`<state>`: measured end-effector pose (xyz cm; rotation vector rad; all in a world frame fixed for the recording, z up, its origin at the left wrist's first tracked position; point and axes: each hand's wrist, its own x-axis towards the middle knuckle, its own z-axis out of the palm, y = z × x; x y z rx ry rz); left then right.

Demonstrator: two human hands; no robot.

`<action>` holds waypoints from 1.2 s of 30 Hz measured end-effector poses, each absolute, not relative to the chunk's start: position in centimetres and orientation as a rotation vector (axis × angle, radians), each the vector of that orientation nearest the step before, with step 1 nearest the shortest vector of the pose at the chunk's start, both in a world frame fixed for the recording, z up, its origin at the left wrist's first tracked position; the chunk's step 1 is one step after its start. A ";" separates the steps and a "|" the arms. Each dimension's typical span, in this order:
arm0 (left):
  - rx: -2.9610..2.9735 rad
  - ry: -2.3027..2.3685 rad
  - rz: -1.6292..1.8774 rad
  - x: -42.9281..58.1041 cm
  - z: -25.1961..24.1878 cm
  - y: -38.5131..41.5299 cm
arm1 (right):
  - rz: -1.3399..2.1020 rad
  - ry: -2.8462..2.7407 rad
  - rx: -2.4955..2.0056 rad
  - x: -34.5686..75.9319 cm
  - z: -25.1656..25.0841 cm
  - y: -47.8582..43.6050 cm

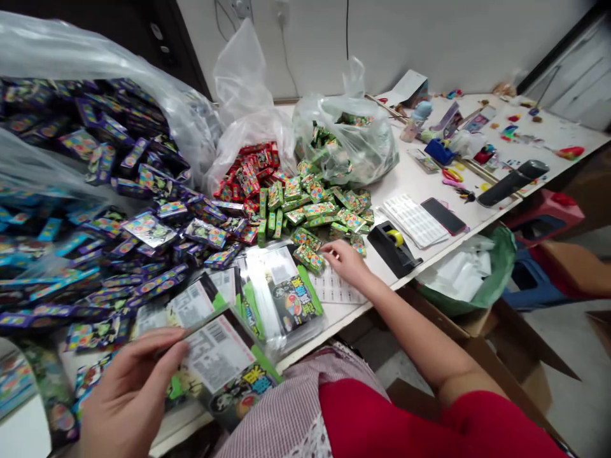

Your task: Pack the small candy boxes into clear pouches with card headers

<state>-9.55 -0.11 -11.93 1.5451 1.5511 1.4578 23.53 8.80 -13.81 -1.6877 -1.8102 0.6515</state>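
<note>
My left hand (131, 388) pinches the edge of a flat clear plastic pouch (222, 356) with a barcode panel and black-and-green print, held tilted over the table's front edge. More printed pouches (296, 299) lie stacked on the table beyond it. My right hand (348, 259) reaches to the near edge of a pile of small green boxes (317, 213). Its thumb and fingers close at the end of one small green box (309, 257); the exact contact is hard to make out. Under that hand lies a sheet of white labels (337, 289).
Small purple boxes (157, 254) spill from a big clear bag at left, with blue boxes (48, 254) nearby. Red boxes (251, 168) fill another bag. Rightward are a tape dispenser (391, 248), label sheets (410, 219), a phone (443, 216) and a black cylinder (513, 183).
</note>
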 end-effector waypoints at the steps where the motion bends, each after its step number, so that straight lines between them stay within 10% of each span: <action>1: 1.475 1.571 1.442 -9.4 -11.9 -0.1 | 0.581 -1.853 -1.821 24.8 -14.4 9.4; 15: 1.463 1.529 1.405 -8.8 -11.6 0.4 | 0.739 -1.581 -1.878 27.3 -17.7 10.0; 26: 1.643 1.219 1.384 -6.5 -10.3 0.8 | 1.218 -2.208 -0.755 15.5 -3.0 7.5; 36: 1.619 1.153 1.363 -7.6 -10.3 0.2 | 1.223 -2.763 -1.035 8.8 -0.9 9.7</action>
